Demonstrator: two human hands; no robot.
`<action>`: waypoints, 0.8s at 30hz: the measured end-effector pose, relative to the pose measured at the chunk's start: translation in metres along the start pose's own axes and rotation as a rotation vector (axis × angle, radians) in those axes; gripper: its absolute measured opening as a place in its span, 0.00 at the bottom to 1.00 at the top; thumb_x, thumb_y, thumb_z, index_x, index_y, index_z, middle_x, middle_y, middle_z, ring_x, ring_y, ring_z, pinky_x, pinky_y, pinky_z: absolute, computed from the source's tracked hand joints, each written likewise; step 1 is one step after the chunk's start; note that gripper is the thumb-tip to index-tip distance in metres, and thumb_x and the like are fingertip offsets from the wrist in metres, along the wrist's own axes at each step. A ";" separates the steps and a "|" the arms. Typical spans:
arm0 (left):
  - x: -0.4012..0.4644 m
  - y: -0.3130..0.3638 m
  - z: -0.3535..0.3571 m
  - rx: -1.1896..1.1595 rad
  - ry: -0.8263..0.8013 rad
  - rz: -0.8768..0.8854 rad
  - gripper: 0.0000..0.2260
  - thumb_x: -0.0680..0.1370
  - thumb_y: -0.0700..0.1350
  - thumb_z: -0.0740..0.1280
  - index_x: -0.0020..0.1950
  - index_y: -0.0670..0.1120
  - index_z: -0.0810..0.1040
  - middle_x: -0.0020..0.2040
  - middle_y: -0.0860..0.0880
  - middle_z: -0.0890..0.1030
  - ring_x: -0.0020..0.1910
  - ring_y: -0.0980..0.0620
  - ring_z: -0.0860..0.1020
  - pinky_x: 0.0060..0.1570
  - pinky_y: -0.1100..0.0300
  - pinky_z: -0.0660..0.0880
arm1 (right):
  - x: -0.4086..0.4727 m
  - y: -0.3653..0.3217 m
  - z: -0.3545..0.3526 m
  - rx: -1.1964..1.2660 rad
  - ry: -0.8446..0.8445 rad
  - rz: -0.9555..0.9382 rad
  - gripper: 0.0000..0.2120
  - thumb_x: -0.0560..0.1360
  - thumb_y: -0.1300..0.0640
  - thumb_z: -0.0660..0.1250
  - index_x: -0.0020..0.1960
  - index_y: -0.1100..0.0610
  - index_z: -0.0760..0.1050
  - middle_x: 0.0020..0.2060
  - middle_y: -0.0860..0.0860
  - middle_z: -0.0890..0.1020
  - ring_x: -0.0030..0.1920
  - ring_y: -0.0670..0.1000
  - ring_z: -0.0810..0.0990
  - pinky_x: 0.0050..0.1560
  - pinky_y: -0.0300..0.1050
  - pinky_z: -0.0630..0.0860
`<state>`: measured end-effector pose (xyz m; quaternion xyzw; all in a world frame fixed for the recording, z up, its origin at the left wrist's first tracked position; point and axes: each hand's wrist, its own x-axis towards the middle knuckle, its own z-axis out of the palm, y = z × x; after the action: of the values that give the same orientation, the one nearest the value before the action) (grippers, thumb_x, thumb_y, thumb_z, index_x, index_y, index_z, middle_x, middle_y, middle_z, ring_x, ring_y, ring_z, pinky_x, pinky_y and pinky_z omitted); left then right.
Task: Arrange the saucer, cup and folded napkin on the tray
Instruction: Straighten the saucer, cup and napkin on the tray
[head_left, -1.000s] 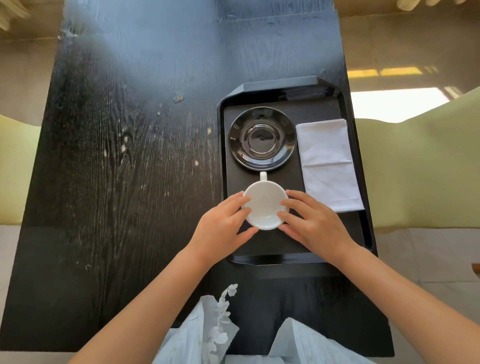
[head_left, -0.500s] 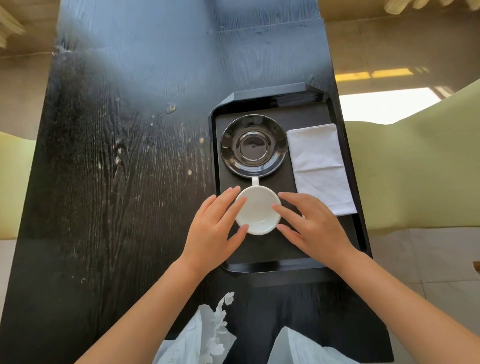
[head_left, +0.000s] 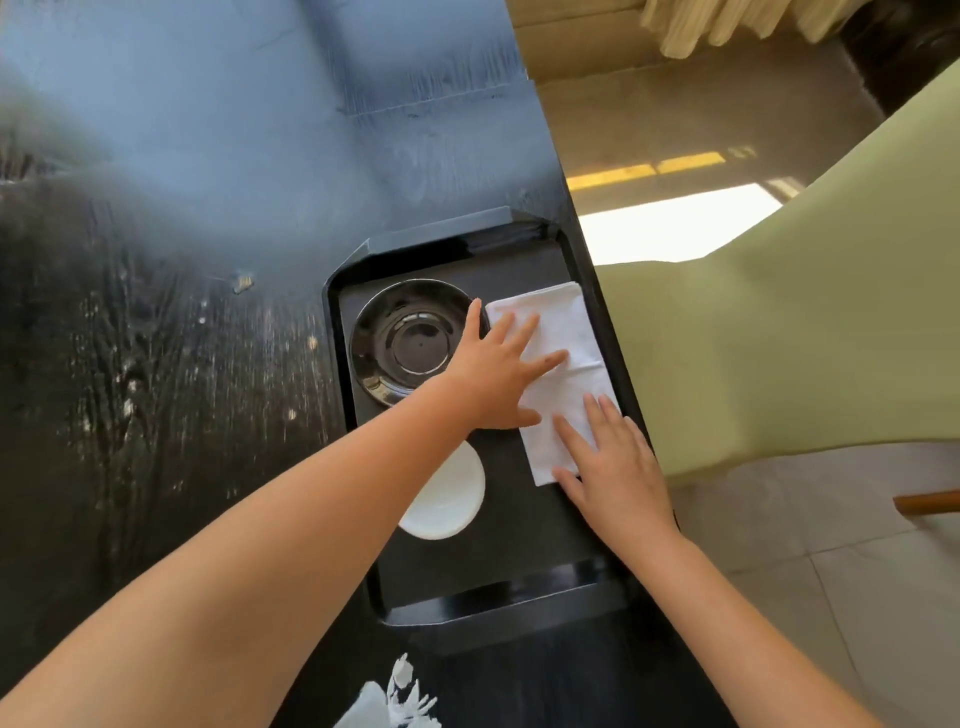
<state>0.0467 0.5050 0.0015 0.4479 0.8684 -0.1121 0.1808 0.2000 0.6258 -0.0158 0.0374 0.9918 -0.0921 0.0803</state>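
A black tray (head_left: 498, 603) lies at the right edge of the dark table. On it a glossy black saucer (head_left: 405, 338) sits at the far left. A white cup (head_left: 449, 493) stands nearer me, partly hidden under my left forearm. A folded white napkin (head_left: 566, 338) lies along the tray's right side. My left hand (head_left: 498, 374) reaches across the saucer's rim, fingers spread flat on the napkin's upper half. My right hand (head_left: 613, 467) rests flat on the napkin's lower end, fingers apart. Neither hand grips anything.
The black wooden table (head_left: 182, 364) stretches left and far, scuffed with pale marks. A pale green upholstered chair (head_left: 779, 338) stands right of the table. A tiled floor (head_left: 831, 571) lies below it. White patterned fabric (head_left: 395, 696) shows at the bottom edge.
Both hands have left the white cup and moved up and right onto the napkin. The cup stays on the tray near me. The camera view has shifted left.
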 end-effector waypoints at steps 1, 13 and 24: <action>0.002 0.000 0.003 0.011 -0.010 -0.002 0.35 0.73 0.66 0.59 0.75 0.60 0.45 0.78 0.41 0.46 0.75 0.39 0.45 0.66 0.32 0.36 | 0.001 0.000 0.000 0.004 -0.007 0.003 0.28 0.68 0.55 0.74 0.66 0.58 0.71 0.67 0.66 0.69 0.69 0.64 0.66 0.66 0.60 0.66; -0.005 -0.010 0.015 0.009 0.067 0.021 0.36 0.72 0.66 0.60 0.74 0.61 0.46 0.78 0.42 0.49 0.76 0.40 0.47 0.66 0.33 0.35 | 0.003 -0.008 -0.002 0.028 -0.029 -0.012 0.28 0.65 0.53 0.77 0.62 0.58 0.75 0.62 0.66 0.75 0.65 0.64 0.72 0.59 0.60 0.74; -0.004 -0.008 0.014 -0.011 0.049 0.023 0.37 0.72 0.66 0.61 0.75 0.59 0.46 0.78 0.42 0.50 0.76 0.40 0.48 0.66 0.33 0.35 | 0.003 -0.008 0.000 0.018 -0.048 0.004 0.27 0.66 0.52 0.75 0.63 0.57 0.74 0.63 0.65 0.74 0.66 0.63 0.71 0.61 0.59 0.72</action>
<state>0.0451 0.4922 -0.0091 0.4593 0.8681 -0.0942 0.1632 0.1959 0.6182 -0.0148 0.0377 0.9886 -0.1020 0.1039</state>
